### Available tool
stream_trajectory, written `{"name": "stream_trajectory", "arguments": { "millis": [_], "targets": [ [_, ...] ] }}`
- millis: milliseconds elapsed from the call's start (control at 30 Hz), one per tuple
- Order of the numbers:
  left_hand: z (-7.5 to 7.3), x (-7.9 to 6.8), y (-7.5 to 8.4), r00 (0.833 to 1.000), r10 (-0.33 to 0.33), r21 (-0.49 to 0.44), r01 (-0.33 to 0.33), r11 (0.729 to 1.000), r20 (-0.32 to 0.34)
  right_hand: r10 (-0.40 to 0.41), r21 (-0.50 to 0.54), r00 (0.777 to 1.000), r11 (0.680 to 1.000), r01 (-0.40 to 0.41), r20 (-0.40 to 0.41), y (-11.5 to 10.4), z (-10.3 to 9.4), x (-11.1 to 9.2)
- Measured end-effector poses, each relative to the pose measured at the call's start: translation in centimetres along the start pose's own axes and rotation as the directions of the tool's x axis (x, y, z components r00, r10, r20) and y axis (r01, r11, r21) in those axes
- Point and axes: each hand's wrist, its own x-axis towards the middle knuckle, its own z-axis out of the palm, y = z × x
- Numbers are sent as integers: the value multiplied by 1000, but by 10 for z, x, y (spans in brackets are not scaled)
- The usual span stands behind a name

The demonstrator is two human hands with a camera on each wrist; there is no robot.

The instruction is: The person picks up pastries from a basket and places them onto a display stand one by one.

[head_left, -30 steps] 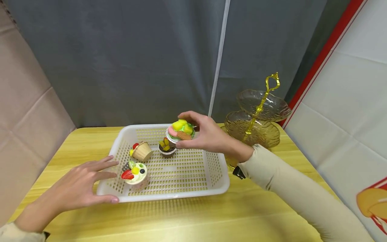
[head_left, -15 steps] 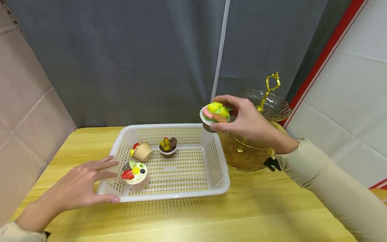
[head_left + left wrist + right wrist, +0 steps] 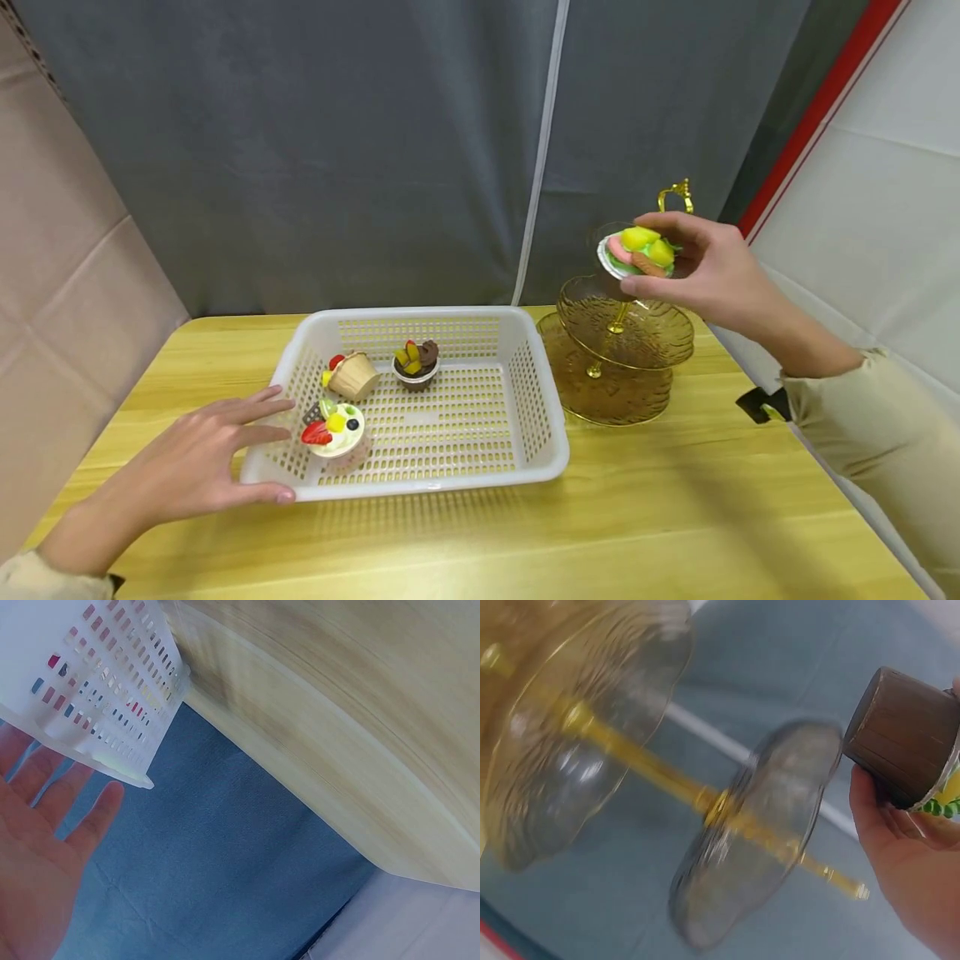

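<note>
My right hand [image 3: 712,271] grips a fruit-topped cupcake [image 3: 641,252] by its sides, in front of the top plate of a gold tiered cake stand [image 3: 626,333]. In the right wrist view the cupcake's brown cup [image 3: 907,735] is close to the rim of the small top plate [image 3: 757,832]. My left hand [image 3: 195,458], fingers spread, rests at the left rim of a white perforated basket [image 3: 420,483]. Inside the basket are a cream cupcake with strawberry [image 3: 337,437], a tan cupcake lying on its side [image 3: 354,377] and an upright chocolate cupcake [image 3: 416,365].
Everything stands on a light wooden table [image 3: 465,542]. A grey curtain [image 3: 337,167] hangs behind it, with pale walls at left and right. The stand is just right of the basket, its wide lower plates near the basket's right rim.
My right hand has carried the fruit-topped cupcake up and right, from over the basket to the top of the stand. My left hand and the basket have stayed still.
</note>
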Motion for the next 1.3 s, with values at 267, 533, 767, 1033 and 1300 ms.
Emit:
{"name": "stream_trajectory", "arguments": {
  "millis": [267, 533, 767, 1033, 1300],
  "targets": [
    [-1, 0, -1, 1000, -8, -2, 8, 1000, 4, 55, -40, 997, 998, -57, -46, 22, -28, -8],
    [-1, -1, -1, 1000, -14, -5, 14, 1000, 14, 118, -158, 991, 979, -127, -68, 43, -48, -11],
    [-1, -3, -2, 1000, -22, -4, 22, 1000, 21, 174, -241, 982, 953, -185, -67, 62, -55, -6],
    [-1, -5, -2, 999, -26, -8, 26, 1000, 27, 211, -273, 976, 937, -217, -52, 72, -50, 5],
    [-1, -5, -2, 999, -27, -11, 27, 1000, 28, 213, -266, 977, 941, -207, -8, 75, -47, 9]
  ]
}}
